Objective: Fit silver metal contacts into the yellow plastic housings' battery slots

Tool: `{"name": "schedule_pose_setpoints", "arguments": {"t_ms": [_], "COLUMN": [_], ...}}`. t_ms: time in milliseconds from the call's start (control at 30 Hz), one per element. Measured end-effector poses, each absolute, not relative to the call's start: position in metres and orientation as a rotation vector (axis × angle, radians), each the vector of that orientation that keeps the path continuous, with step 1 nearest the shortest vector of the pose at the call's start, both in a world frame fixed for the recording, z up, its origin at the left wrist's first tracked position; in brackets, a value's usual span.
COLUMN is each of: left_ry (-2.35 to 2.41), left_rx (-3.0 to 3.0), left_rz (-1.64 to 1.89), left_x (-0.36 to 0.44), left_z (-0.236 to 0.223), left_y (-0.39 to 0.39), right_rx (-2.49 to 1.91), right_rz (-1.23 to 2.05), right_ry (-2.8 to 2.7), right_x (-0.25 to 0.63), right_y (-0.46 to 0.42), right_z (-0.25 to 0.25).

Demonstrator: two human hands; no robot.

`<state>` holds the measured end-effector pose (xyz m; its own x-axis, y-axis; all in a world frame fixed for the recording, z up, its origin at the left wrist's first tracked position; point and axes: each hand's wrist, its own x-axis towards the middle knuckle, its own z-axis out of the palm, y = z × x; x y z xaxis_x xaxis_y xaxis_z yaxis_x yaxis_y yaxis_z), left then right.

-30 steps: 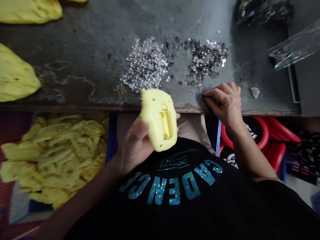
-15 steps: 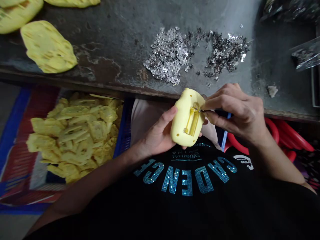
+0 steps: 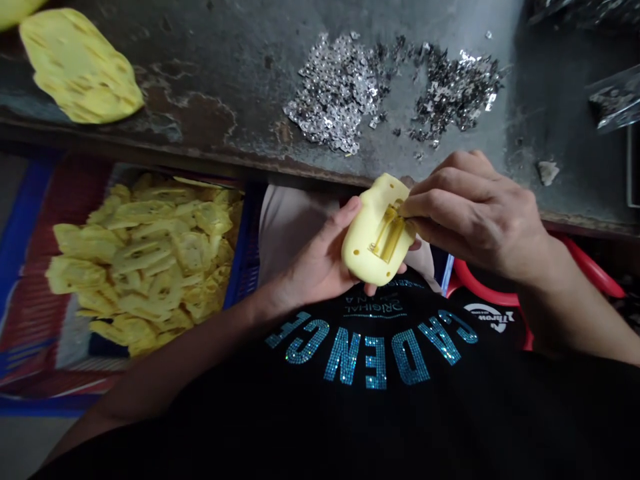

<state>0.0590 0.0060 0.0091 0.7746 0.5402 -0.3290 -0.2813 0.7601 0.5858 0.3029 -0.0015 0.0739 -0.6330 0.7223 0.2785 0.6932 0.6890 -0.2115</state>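
Note:
My left hand is wrapped round a pale yellow plastic housing, thumb along its left edge and fingers beneath. The housing is tilted, its open battery compartment facing up, with a small coil spring at the near end. My right hand has its fingertips pinched together at the far end of the compartment; whatever they hold is hidden behind the fingers. Beyond, on the metal bench, lie a pile of small bright metal contact plates and a darker pile of metal pieces.
A blue and red crate at the left holds many yellow plastic parts. Another yellow shell lies on the bench. Clear bags of metal parts are at the right, and a red ring-shaped handle is below the bench.
My right fingertips have pressed in closer over the far end of the compartment, covering the thin dark piece seen between them before. The housing has tilted slightly; the view has shifted a little.

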Motion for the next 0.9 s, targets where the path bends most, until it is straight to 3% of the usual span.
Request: {"name": "schedule_pose_setpoints", "arguments": {"t_ms": [167, 400, 633, 900], "left_ry": [0.592, 0.542, 0.491, 0.687], "left_rx": [0.553, 0.531, 0.468, 0.716], "left_rz": [0.497, 0.489, 0.496, 0.784], "left_x": [0.059, 0.058, 0.054, 0.050], "left_z": [0.006, 0.000, 0.000, -0.001], "left_y": [0.003, 0.005, 0.006, -0.012], "right_rx": [-1.180, -1.153, -1.147, -1.262], "right_rz": [0.243, 0.178, 0.241, 0.783], "right_ry": [-2.592, -2.569, -2.152, -1.958], "right_x": [0.300, 0.299, 0.300, 0.295], "right_y": [-0.001, -0.003, -0.014, -0.004], "right_z": [0.077, 0.074, 0.051, 0.039]}}
